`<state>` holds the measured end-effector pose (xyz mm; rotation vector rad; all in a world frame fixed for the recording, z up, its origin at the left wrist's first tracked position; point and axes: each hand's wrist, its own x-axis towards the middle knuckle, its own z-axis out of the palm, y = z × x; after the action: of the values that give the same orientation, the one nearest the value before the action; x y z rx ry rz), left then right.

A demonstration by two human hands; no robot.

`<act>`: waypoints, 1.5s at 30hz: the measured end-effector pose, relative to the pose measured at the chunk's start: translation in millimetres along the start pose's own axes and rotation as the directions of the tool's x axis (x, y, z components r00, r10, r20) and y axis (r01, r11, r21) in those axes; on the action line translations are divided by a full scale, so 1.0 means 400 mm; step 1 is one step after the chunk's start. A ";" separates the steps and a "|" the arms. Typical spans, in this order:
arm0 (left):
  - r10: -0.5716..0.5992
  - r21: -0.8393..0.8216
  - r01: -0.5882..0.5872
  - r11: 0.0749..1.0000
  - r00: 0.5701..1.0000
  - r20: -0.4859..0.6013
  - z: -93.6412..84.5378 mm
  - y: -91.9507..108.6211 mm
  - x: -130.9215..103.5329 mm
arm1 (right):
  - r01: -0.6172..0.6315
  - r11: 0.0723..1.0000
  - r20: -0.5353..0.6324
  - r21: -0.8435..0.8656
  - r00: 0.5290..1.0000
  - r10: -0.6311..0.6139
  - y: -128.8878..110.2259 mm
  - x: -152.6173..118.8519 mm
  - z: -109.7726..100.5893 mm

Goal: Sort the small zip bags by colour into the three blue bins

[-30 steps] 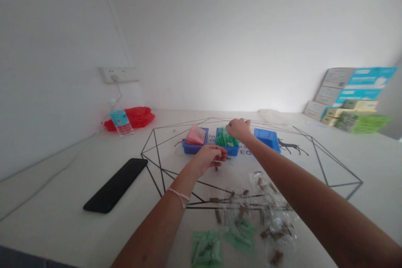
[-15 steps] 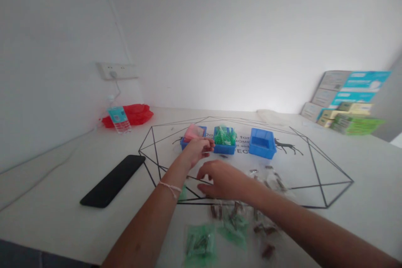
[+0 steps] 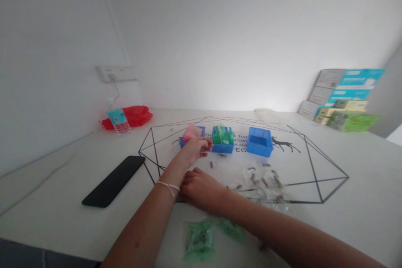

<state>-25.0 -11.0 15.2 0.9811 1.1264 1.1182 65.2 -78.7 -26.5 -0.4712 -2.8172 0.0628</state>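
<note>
Right hand (image 3: 201,188) was shifted leftward and found curled, its hold indeterminable; left hand (image 3: 197,149) was held half-open, seemingly empty; green packets (image 3: 200,240), on the near tabletop (image 3: 69,222), were judged light, soft, slippery, best pinched by edges.

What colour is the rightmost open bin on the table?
The bin is blue; the head view shows it best.

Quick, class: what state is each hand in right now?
Left hand: loosely open, nothing visibly held.
Right hand: fingertips hidden, so its grip cannot be told.
</note>
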 end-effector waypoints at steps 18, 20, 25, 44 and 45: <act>-0.260 0.125 0.229 0.965 0.892 0.370 0.058 -0.071 -0.001 | -0.427 -0.004 0.227 0.904 0.472 0.852 0.187 -0.287 -0.116; -0.265 0.117 0.238 0.964 0.904 0.336 0.058 -0.078 0.006 | -0.402 -0.033 0.238 0.915 0.473 0.848 0.184 -0.289 -0.121; -0.249 0.111 0.226 0.968 0.924 0.291 0.042 -0.077 0.019 | -0.441 -0.068 0.279 0.895 0.435 0.856 0.199 -0.303 -0.123; -0.226 0.065 0.216 0.974 0.927 0.298 0.055 -0.059 0.005 | -0.281 0.196 0.016 0.940 0.606 0.795 0.196 -0.294 -0.110; -0.195 0.053 0.188 0.981 0.933 0.301 0.054 -0.062 0.006 | -0.311 0.251 -0.011 0.917 0.608 0.793 0.199 -0.294 -0.104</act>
<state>0.4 -14.1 -5.6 0.9995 0.9606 0.7665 208.5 -42.0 -25.5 -1.0464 -1.5745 1.2688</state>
